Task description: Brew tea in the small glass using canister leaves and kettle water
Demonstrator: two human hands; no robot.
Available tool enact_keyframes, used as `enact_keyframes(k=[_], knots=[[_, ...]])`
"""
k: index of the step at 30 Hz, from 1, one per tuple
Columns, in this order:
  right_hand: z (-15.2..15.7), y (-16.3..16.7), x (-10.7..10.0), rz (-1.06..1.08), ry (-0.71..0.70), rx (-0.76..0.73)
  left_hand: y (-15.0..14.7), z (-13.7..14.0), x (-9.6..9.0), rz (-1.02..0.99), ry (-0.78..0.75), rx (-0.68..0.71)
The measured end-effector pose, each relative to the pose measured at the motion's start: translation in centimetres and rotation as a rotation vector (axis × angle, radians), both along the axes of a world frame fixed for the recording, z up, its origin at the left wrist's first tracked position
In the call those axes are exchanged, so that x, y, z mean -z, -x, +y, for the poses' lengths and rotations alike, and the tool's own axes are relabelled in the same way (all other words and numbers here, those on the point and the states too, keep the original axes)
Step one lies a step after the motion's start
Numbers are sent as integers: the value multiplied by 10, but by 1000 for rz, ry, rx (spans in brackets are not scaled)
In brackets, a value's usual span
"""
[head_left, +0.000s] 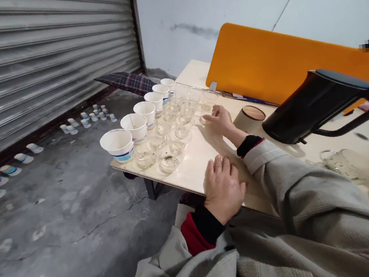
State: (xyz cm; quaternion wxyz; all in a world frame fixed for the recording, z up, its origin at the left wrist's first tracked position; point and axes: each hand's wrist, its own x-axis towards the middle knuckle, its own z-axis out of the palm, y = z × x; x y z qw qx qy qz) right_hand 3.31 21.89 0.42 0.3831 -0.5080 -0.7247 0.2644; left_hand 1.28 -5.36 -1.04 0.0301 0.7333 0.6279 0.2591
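Note:
My right hand [219,119] reaches over the table, with its thumb and fingers closed at the rim of a small clear glass cup [204,120]. Another glass cup [208,106] stands just beyond it. My left hand [224,189] lies palm down at the table's near edge, fingers stretched out, holding nothing. To the left of both hands, several small glass cups with pale liquid stand in rows, among them a front glass cup [168,163] with dark bits in it. Along the table's left edge runs a line of white paper cups, the nearest paper cup [117,145] having blue bands.
Right of my right hand are a round canister [248,119] with a wooden-looking top, a black electric kettle [314,106] and a glass vessel [344,165]. An orange divider panel [283,65] stands behind. On the floor are several overturned paper cups [23,157] and a plaid umbrella [128,82].

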Motion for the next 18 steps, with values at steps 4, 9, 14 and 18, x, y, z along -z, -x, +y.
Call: enact_keyframes(k=[4, 9, 14, 18], knots=[[13, 4, 2, 5, -4, 23, 0, 0, 0, -6, 4, 2], [22, 9, 10, 34, 15, 9, 1, 0, -1, -8, 37, 20], [22, 13, 13, 50, 3, 23, 1, -1, -2, -6, 58, 22], [18, 14, 12, 38, 1, 14, 2, -1, -1, -4, 38, 15]])
